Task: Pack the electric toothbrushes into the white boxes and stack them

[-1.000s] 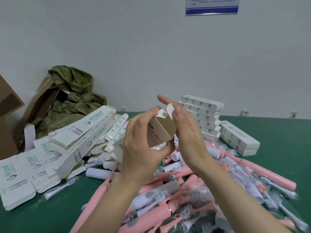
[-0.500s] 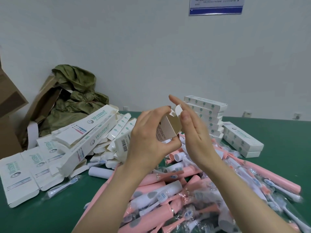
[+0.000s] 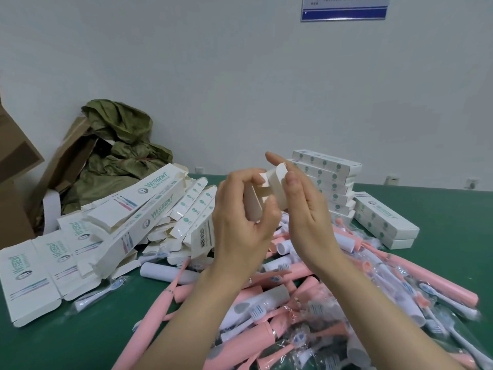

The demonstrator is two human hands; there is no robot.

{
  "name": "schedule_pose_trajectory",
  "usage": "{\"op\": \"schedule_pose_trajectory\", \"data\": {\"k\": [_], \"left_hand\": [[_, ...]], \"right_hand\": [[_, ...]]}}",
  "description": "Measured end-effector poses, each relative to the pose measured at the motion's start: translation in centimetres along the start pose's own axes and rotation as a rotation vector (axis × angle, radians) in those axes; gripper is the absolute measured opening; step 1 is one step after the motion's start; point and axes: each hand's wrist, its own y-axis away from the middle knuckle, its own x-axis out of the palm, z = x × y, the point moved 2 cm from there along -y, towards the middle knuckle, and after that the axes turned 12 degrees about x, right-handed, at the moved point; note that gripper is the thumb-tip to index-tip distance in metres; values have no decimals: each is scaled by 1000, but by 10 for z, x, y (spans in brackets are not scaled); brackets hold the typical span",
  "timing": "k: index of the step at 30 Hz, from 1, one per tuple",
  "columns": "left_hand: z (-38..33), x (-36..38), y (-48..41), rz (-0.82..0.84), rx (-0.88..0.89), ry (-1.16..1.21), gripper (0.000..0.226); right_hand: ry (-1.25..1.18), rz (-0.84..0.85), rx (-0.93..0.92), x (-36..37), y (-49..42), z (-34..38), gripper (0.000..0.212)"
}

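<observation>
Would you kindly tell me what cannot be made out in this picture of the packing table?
Head view: contents of the white box, hidden by the left hand and right hand.
Head view: wall notice, cut off by the top edge; print too small to read.
Head view: brown carton, cut off by the left edge.

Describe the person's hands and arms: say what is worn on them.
Both hands are bare: the left hand and right hand wear no gloves, and no rings show on the visible fingers. The forearms are uncovered to the frame's edge, with no sleeves, watch or bracelet in view.
</observation>
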Motion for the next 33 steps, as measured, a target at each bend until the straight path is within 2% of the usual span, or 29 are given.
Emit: {"op": "schedule_pose_trajectory", "data": {"k": [3, 5, 6, 10, 13, 17, 20, 23, 25, 27, 29, 31, 33], "left_hand": [[8, -8, 5, 203, -83, 22, 65], [15, -16, 9, 306, -34, -64, 75], [17, -19, 10, 306, -18, -95, 74], [20, -21, 12, 116, -32, -160, 62], [16, -19, 14, 62, 12, -208, 58], [13, -18, 13, 31, 1, -212, 56], [10, -20, 12, 35, -42, -191, 58], [6, -23, 8, 48, -30, -208, 58], [1, -25, 4, 46, 6, -243, 49], [-5, -29, 0, 8, 40, -300, 47], [-9, -36, -4, -79, 53, -282, 51], [-9, -44, -8, -130, 39, -24, 55], [-5, -53, -8, -111, 9, 284, 60]], "right_hand": [[29, -43, 1, -1, 1, -2, 36], [46, -43, 9, 2, 4, -1, 36], [54, -35, 8, 5, 5, 1, 35], [205, 10, -89, 15, 14, 3, 38], [341, -33, -169, 16, 16, 3, 41], [355, -10, -154, 17, 16, 3, 45], [465, 8, -154, 22, 20, 2, 56], [614, 2, -228, 26, 20, 7, 61], [644, 33, -287, 26, 21, 13, 65], [381, 128, -196, 26, 22, 19, 61], [-40, 84, -16, 19, 18, 23, 44], [-194, -103, 191, 5, 5, 12, 30], [-161, -144, 512, -11, -8, -4, 26]]}}
